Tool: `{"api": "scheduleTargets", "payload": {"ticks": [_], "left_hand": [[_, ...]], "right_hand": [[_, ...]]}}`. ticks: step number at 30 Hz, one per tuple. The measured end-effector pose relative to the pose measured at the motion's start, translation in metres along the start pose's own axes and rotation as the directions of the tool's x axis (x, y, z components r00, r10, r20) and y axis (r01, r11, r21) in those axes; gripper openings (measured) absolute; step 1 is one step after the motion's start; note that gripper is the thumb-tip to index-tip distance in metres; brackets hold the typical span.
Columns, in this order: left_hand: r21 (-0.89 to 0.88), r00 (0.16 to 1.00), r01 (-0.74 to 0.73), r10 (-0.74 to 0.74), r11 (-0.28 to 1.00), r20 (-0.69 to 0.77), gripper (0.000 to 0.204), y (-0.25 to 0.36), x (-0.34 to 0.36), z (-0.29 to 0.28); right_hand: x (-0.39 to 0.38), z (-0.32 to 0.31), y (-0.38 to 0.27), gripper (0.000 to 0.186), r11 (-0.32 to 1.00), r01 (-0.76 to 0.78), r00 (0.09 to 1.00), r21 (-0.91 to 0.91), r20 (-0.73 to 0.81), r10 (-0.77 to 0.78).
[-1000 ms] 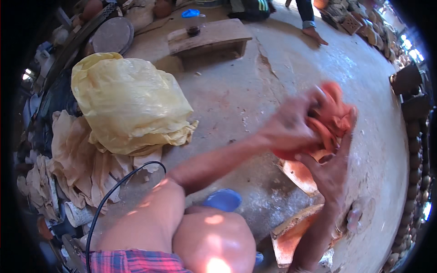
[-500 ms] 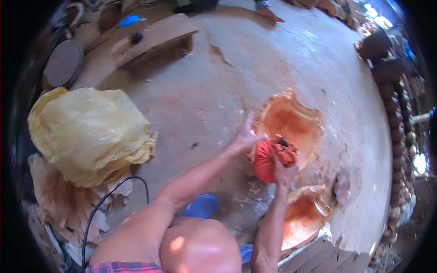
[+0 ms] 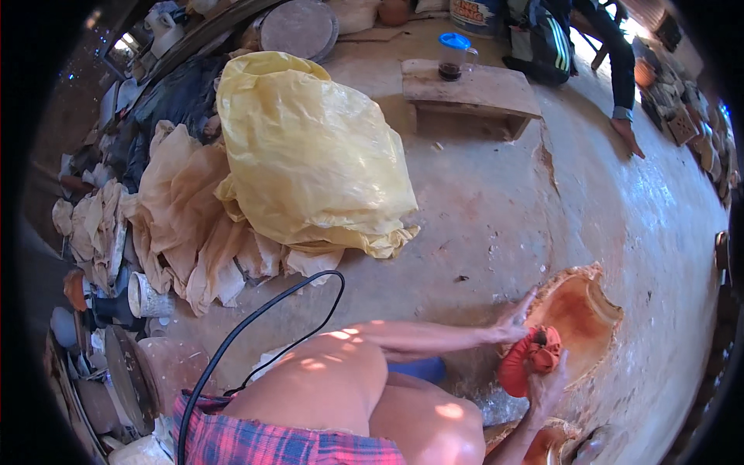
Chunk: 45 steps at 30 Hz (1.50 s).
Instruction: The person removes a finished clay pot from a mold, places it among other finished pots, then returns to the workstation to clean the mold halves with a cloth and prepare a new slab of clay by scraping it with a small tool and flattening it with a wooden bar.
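My left hand has its fingers stretched out at the left rim of an upper hollow mould, which is pale outside with an orange-stained inside. My right hand grips a red cloth bundle from the lower right; the bundle has a gathered, knotted top with a dark centre and sits over the mould's lower left part. A second similar mould is partly in view at the bottom, beside my right forearm.
A yellow plastic sheet covers a pile beside crumpled beige sheets. A low wooden bench bears a blue-lidded jug. Another person's bare foot is at upper right. A black cable loops by my thigh. Clutter lines the left.
A second ago both hands held the bundle up, covering much of the upper mould; they came down and my left fingers left the bundle. The view has since turned leftward.
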<state>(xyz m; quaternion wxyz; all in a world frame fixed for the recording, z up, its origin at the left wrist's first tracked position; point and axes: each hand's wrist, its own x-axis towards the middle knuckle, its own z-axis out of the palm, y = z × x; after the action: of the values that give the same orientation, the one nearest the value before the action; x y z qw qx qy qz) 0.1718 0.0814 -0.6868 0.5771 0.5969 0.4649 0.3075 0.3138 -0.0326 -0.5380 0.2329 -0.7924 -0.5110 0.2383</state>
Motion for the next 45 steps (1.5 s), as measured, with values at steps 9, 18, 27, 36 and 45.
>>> {"api": "scheduleTargets", "payload": {"ticks": [9,18,27,36,45], "left_hand": [[0.138,0.993,-0.005,-0.011,0.990,0.120,0.102,0.029,-0.035,-0.088],[-0.613,0.913,0.350,-0.111,0.708,0.393,0.072,0.012,-0.002,-0.078],[-0.623,0.870,0.460,-0.180,0.633,0.459,0.075,0.035,-0.009,-0.089],[-0.422,0.963,0.081,0.039,0.903,0.267,0.111,0.075,-0.013,-0.079],[-0.073,0.925,-0.229,0.240,0.971,0.296,0.099,0.122,-0.017,-0.043]], "right_hand": [[-0.046,0.037,-0.001,0.051,0.960,0.003,0.977,0.278,-0.205,0.056],[-0.001,0.140,-0.013,0.043,0.548,0.230,0.715,0.804,-0.522,0.465],[0.083,0.075,-0.039,0.046,0.525,0.473,0.618,0.708,-0.691,0.375],[0.089,0.033,-0.030,0.048,0.853,0.394,0.420,0.342,-0.893,0.164],[0.000,-0.023,0.016,0.043,0.997,0.029,0.843,0.069,-0.538,0.013]]}}
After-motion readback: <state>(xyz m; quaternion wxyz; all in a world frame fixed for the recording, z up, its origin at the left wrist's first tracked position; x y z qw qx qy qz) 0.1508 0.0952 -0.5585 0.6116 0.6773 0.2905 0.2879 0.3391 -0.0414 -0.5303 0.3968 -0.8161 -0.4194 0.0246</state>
